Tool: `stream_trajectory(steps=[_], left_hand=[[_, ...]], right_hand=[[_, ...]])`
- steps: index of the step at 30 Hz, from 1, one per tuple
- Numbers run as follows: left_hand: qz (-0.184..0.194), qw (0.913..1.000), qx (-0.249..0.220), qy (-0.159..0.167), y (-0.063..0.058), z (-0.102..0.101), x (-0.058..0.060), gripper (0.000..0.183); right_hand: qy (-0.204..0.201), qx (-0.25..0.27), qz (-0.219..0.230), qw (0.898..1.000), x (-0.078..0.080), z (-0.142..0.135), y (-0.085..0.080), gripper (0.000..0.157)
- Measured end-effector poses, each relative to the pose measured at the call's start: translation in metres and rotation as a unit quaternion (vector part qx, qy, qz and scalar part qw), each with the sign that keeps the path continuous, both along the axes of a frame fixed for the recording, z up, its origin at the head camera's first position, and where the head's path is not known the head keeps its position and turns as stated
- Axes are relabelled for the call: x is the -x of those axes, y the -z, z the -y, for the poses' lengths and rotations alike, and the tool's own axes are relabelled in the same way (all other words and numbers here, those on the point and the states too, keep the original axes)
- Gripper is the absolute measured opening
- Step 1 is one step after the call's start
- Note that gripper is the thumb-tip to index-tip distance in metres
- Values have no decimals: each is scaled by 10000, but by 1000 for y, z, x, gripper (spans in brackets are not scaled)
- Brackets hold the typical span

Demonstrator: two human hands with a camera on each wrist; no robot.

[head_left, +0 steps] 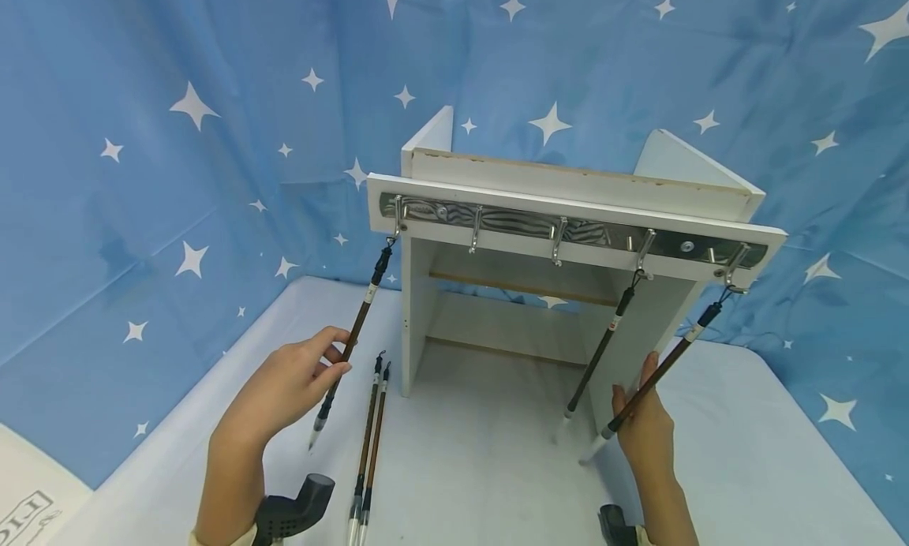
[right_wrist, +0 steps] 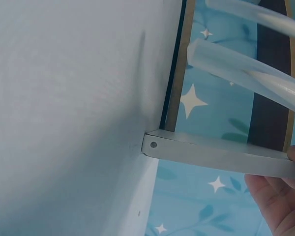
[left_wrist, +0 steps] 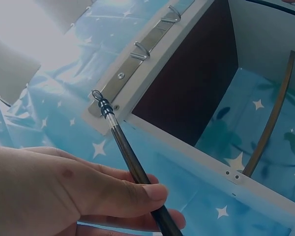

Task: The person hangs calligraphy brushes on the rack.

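Note:
A white wooden stand (head_left: 568, 187) carries a metal hook rail (head_left: 568, 230) along its front edge. A dark calligraphy brush (head_left: 355, 337) hangs by its loop from the leftmost hook, and my left hand (head_left: 330, 364) pinches its shaft between thumb and fingers. The left wrist view shows that brush (left_wrist: 130, 162) in my fingers (left_wrist: 137, 191), its loop up at the rail (left_wrist: 137, 51). My right hand (head_left: 635, 400) holds the brush (head_left: 671, 364) hung on the rightmost hook. Another brush (head_left: 600, 353) hangs free beside it. Clear brush caps (right_wrist: 241, 69) show in the right wrist view.
Two more brushes (head_left: 371, 443) lie side by side on the pale table (head_left: 483, 467) left of the stand. Blue star-patterned cloth (head_left: 177, 136) walls in the back and sides. Two middle hooks (head_left: 557, 242) on the rail hold nothing.

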State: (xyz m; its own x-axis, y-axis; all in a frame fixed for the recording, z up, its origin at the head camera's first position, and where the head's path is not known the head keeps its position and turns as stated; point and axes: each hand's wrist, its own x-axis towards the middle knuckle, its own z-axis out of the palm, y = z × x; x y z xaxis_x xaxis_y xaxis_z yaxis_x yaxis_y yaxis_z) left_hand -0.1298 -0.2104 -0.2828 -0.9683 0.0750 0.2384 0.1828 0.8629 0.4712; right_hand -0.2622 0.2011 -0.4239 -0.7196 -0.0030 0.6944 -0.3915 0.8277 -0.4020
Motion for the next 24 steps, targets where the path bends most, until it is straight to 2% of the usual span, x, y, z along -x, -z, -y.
stream_trajectory(steps=[8, 17, 24], left_hand=[[-21, 10000, -21, 21, 0, 0, 1, 30], [-68, 9999, 34, -134, 0, 1, 1, 30], [-34, 9998, 41, -179, 0, 3, 1, 30]], right_hand=[[8, 19, 9, 10000, 0, 0, 0, 96], [-11, -30, -49, 10000, -1, 0, -1, 97], [-35, 38, 100, 9999, -1, 2, -3, 95]])
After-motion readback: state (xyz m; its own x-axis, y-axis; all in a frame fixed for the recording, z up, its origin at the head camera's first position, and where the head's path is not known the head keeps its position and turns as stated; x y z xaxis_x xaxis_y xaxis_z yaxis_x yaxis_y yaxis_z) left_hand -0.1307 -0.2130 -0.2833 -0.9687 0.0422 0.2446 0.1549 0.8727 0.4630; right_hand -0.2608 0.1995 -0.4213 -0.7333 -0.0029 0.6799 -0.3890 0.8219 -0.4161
